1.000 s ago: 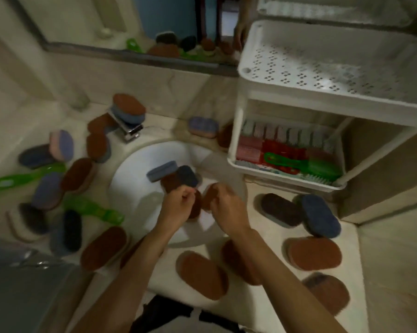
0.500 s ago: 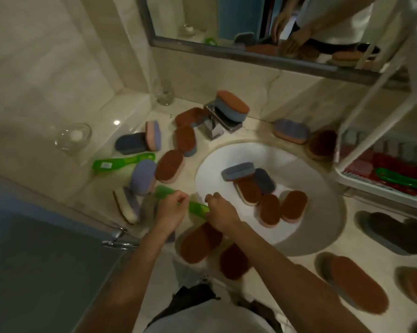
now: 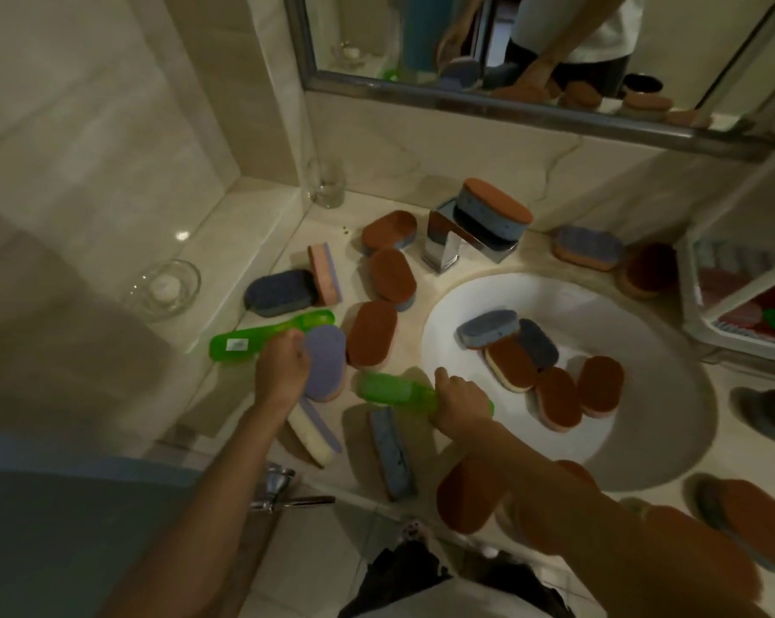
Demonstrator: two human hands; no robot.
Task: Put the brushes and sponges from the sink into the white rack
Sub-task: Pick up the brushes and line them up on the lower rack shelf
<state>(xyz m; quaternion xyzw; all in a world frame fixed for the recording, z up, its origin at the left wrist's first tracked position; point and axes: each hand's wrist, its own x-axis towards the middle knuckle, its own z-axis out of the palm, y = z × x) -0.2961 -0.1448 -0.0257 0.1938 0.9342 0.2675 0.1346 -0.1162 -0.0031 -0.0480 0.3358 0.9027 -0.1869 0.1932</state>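
Note:
The white sink [image 3: 439, 318] holds several oval sponges, brown-topped and blue-grey [image 3: 559, 399]. My right hand [image 3: 461, 401] is closed around a green brush [image 3: 390, 390] lying on the counter at the sink's left rim. My left hand [image 3: 283, 363] is a fist over a second green brush [image 3: 238, 343] further left, beside a purple sponge [image 3: 327, 354]. The white rack [image 3: 697, 278] shows at the right edge, with red and green items inside; most of it is cut off.
Many more sponges lie on the counter around the basin, and one sits on the chrome faucet [image 3: 448, 247]. A drinking glass [image 3: 327, 185] and a glass dish [image 3: 167, 287] stand at the back left. A mirror [image 3: 510, 109] runs along the wall.
My view swung left, away from the rack. Both hands left the sink bowl for the left counter. The right took hold of a green brush; the left moved on to the far-left brush.

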